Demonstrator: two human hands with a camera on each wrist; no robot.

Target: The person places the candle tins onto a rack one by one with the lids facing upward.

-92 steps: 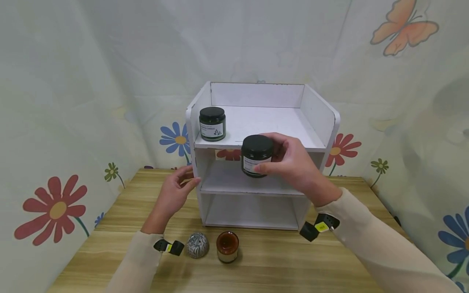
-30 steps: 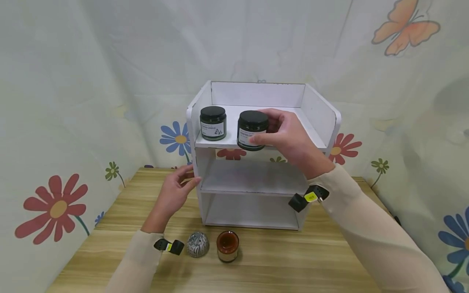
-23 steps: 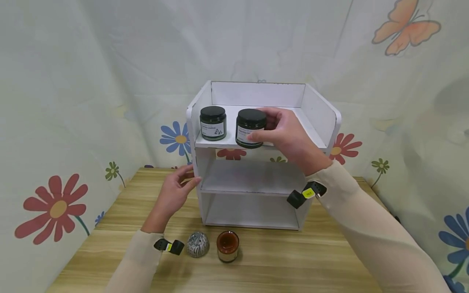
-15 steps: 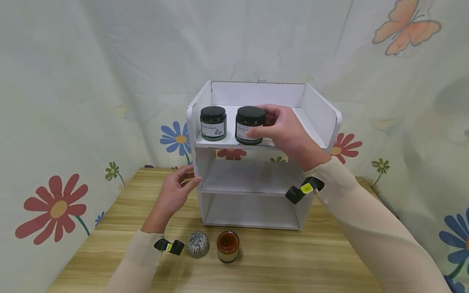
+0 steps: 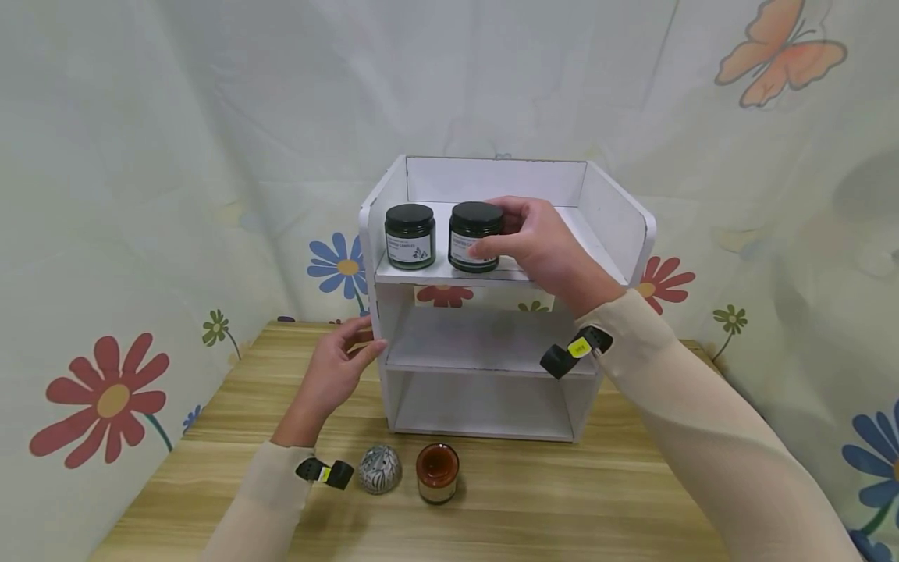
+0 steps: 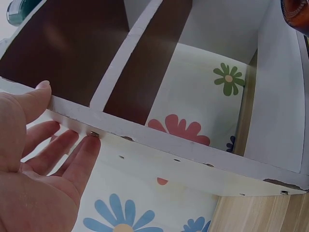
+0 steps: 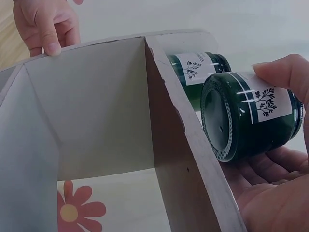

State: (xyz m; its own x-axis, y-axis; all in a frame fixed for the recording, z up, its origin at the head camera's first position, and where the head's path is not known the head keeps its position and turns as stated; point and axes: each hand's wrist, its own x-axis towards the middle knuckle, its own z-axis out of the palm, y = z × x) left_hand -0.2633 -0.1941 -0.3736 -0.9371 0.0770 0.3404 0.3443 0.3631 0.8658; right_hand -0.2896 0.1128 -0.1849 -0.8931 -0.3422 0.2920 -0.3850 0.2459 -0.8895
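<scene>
My right hand [image 5: 537,238] grips a dark green scented candle jar [image 5: 463,246] with a black lid and white label, thumb on the label. The jar is at the front of the white shelf's [image 5: 485,363] top board; in the right wrist view its glass base [image 7: 217,118] shows beside the board's edge. Contact with the board cannot be made out. A matching candle jar [image 5: 410,238] stands upright to its left, apart from it. Lower down, my left hand [image 5: 333,371] holds the shelf's left side panel, thumb [image 6: 38,99] on the front edge, fingers along the outer face.
On the wooden table [image 5: 562,499] in front of the shelf stand a grey-white patterned round object [image 5: 380,470] and an amber glass candle jar [image 5: 437,474]. A flower-printed curtain [image 5: 211,195] hangs behind and at both sides.
My right hand has lifted the candle jar from before the middle opening to the top board, moving it slightly left and back beside the other jar. My left hand has stayed put.
</scene>
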